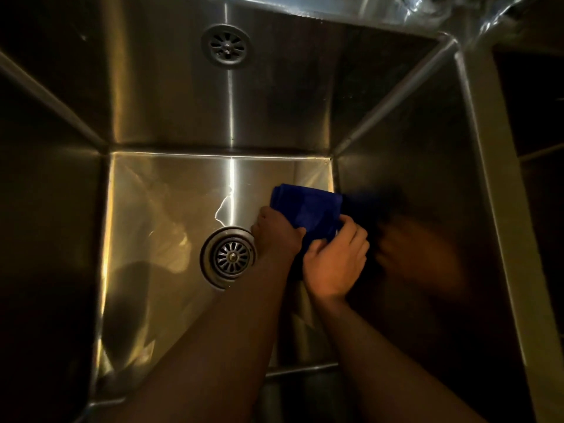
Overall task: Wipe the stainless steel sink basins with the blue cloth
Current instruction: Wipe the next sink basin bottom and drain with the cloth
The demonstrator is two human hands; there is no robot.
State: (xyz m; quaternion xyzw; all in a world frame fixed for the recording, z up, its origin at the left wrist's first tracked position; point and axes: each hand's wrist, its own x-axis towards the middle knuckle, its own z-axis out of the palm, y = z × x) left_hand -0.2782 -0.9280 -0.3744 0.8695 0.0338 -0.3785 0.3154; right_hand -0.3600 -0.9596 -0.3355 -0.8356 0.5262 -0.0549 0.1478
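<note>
Both the left hand (276,233) and right hand (335,261) are gripping the folded blue cloth (308,209) — it's sitting just ahead of them on the stainless steel sink basin (168,209) floor, hugging the right wall.

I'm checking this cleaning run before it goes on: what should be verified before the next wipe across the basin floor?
1. Grip on blue cloth: ok; left hand and right hand both hold it.
2. Cloth spread flat for wiping: not ok; it is bunched between the hands.
3. Cloth clear of drain strainer: ok.
4. Cloth pressed on basin floor: cannot tell.
5. Cleanliness of right wall: cannot tell; too dark.
</note>
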